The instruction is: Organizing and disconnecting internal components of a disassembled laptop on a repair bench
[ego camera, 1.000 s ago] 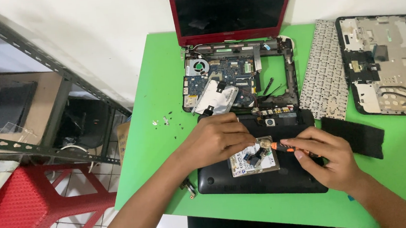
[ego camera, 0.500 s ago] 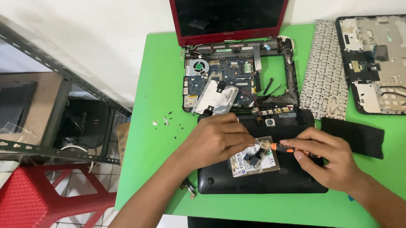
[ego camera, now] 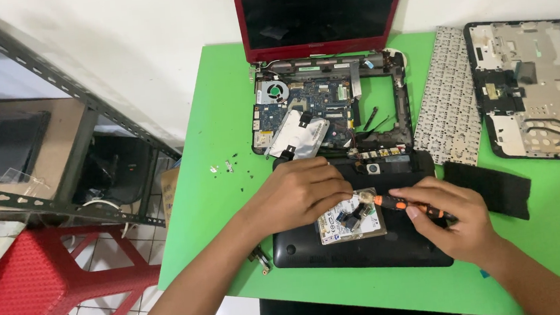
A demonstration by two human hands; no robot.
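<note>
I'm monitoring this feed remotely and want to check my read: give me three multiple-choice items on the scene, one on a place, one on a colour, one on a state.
1. Where does the hard drive lie?
A. on the black base cover
B. on the keyboard
C. on the red stool

2. What colour is the table?
A. white
B. green
C. blue

3. What is the right hand doing?
A. resting empty
B. lifting the keyboard
C. holding an orange-and-black screwdriver

Answers:
1 A, the drive sits on the cover, under the left hand.
2 B, bare green shows all round the parts.
3 C, the fingers grip the handle, its tip at the drive.
</note>
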